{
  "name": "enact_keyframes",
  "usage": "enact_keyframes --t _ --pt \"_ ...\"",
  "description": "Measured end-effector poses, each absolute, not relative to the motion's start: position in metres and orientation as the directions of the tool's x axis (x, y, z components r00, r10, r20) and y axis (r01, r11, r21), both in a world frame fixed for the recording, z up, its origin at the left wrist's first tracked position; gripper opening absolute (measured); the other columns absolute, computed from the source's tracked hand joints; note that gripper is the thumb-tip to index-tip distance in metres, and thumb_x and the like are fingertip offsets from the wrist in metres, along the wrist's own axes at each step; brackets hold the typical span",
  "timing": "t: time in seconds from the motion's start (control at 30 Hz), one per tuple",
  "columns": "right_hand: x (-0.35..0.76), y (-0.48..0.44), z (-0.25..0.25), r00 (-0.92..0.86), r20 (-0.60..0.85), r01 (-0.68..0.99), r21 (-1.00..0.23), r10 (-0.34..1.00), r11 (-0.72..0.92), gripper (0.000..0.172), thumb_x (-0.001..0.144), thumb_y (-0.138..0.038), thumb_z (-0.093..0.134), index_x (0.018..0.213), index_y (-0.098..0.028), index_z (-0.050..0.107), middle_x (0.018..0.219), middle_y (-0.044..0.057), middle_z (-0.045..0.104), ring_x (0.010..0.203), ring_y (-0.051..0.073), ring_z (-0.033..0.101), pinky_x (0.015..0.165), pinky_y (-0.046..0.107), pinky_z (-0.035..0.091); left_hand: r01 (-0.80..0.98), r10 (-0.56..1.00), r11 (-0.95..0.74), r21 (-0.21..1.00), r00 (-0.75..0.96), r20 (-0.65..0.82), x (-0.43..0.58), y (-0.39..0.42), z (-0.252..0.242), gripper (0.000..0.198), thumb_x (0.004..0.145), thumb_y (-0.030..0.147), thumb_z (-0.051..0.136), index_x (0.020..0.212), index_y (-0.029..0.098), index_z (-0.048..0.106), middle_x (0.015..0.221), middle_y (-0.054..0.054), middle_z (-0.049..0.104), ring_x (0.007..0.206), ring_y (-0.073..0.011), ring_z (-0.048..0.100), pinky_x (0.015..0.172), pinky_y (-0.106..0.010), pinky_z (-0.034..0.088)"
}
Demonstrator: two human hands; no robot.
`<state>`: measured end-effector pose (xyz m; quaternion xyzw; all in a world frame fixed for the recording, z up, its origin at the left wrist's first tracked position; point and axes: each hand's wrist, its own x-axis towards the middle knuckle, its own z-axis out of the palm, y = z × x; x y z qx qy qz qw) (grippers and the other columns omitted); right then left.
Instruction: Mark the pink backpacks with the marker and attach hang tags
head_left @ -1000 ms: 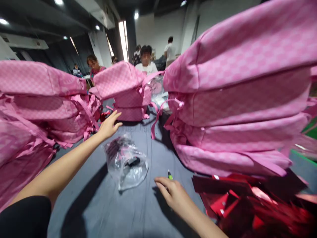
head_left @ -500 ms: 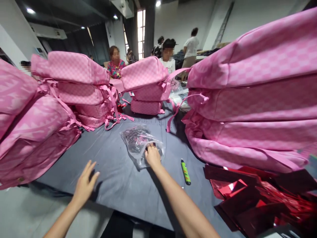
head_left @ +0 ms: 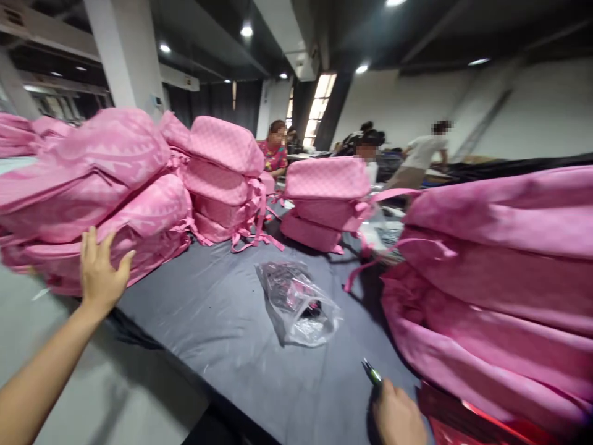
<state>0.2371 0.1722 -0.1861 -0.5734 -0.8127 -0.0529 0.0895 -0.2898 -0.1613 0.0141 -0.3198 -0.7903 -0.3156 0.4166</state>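
Note:
My left hand (head_left: 102,272) is open with its fingers spread, up against the lower backpack (head_left: 152,213) of the pink stack at the left; whether it touches the fabric I cannot tell. My right hand (head_left: 399,413) is closed around green-handled thread snips (head_left: 372,372), their pointed tip facing away from me over the table. A clear plastic bag (head_left: 301,306) lies on the dark cloth in the middle, its mouth towards me, with dark and pink small items inside.
More pink backpacks (head_left: 227,145) are stacked at the back left, with a smaller pile (head_left: 327,179) behind the bag. A tall pink stack (head_left: 504,266) fills the right. Shiny red pieces (head_left: 491,426) lie below it. Several people are in the background.
My right hand has left the plastic bag and taken hold of the green snips. My left hand has moved left and up to the pink backpacks. The view has turned left.

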Motion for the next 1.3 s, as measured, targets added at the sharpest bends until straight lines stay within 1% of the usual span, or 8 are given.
enact_keyframes --t 0.1,0.23,0.37,0.53,0.83,0.97,1.13,1.3 --pt "0.215 0.153 -0.17 -0.104 0.317 0.969 -0.183 0.943 0.168 0.036 0.089 -0.023 0.036 0.108 -0.008 0.062 0.094 0.021 0.067 0.084 0.032 0.067 0.068 0.039 0.051 0.858 0.383 0.479 0.186 -0.396 0.835 -0.275 -0.151 -0.005 0.055 0.094 0.042 0.05 0.139 0.012 0.043 0.16 -0.009 0.022 0.145 -0.0327 0.024 0.117 -0.054 0.026" --pt "0.145 0.108 -0.157 -0.316 0.364 0.747 -0.474 0.876 0.466 0.036 0.087 -0.029 0.045 0.118 -0.014 0.055 0.088 0.009 0.07 0.07 0.022 0.067 0.063 0.03 0.05 0.904 0.548 0.366 0.222 -0.403 0.733 -0.257 -0.149 -0.052 0.052 0.094 0.045 0.044 0.135 0.014 0.049 0.159 -0.013 0.024 0.143 -0.0343 0.028 0.115 -0.053 0.031" --pt "0.057 0.076 -0.156 -0.702 0.415 0.498 -0.294 0.578 0.816 0.018 0.08 -0.012 0.05 0.092 -0.019 0.062 0.085 0.005 0.069 0.077 0.02 0.066 0.067 0.028 0.048 0.913 0.617 0.31 0.266 -0.406 0.674 -0.252 -0.166 -0.076 0.05 0.092 0.047 0.043 0.133 0.018 0.05 0.156 -0.014 0.031 0.14 -0.0332 0.037 0.112 -0.054 0.035" --pt "-0.005 0.121 -0.168 -0.688 0.437 0.543 -0.219 0.579 0.811 0.02 0.085 -0.015 0.057 0.103 -0.018 0.066 0.145 0.017 0.046 0.133 0.034 0.04 0.107 0.055 0.029 0.902 0.68 0.285 0.325 -0.429 0.595 -0.231 -0.183 -0.127 0.046 0.088 0.045 0.05 0.129 0.026 0.054 0.152 -0.01 0.04 0.134 -0.0322 0.046 0.11 -0.056 0.038" --pt "-0.013 0.194 -0.206 -0.531 0.414 0.621 -0.404 0.739 0.672 0.03 0.087 -0.018 0.056 0.116 -0.014 0.063 0.154 0.015 0.033 0.144 0.032 0.025 0.114 0.056 0.02 0.886 0.912 0.164 0.435 -0.304 0.275 -0.159 -0.099 -0.206 0.045 0.091 0.039 0.049 0.133 0.024 0.056 0.152 -0.009 0.039 0.139 -0.0278 0.039 0.111 -0.048 0.041" --pt "-0.013 0.221 -0.207 -0.472 0.407 0.606 -0.493 0.782 0.623 0.029 0.087 -0.019 0.057 0.115 -0.014 0.064 0.154 0.014 0.034 0.143 0.03 0.026 0.114 0.054 0.022 0.893 0.909 0.29 0.343 -0.37 0.192 -0.138 -0.036 -0.212 0.05 0.096 0.036 0.041 0.144 0.023 0.043 0.157 -0.009 0.028 0.148 -0.0283 0.018 0.115 -0.056 0.03" --pt "-0.008 0.24 -0.208 -0.391 0.485 0.493 -0.607 0.782 0.623 0.019 0.086 -0.018 0.057 0.102 -0.016 0.067 0.148 0.013 0.045 0.142 0.028 0.03 0.115 0.052 0.021 0.932 0.913 0.341 0.124 -0.359 0.192 -0.128 -0.009 -0.236 0.052 0.097 0.038 0.035 0.145 0.019 0.041 0.158 -0.015 0.026 0.146 -0.0327 0.022 0.113 -0.064 0.023" --pt "-0.005 0.238 -0.201 -0.207 0.592 0.371 -0.689 0.779 0.623 0.026 0.086 -0.018 0.055 0.11 -0.016 0.065 0.134 0.012 0.058 0.127 0.025 0.047 0.112 0.047 0.029 0.813 0.872 0.343 0.471 -0.462 0.164 -0.117 0.027 -0.198 0.047 0.09 0.05 0.048 0.127 0.023 0.058 0.138 -0.014 0.052 0.131 -0.0326 0.046 0.109 -0.06 0.033"
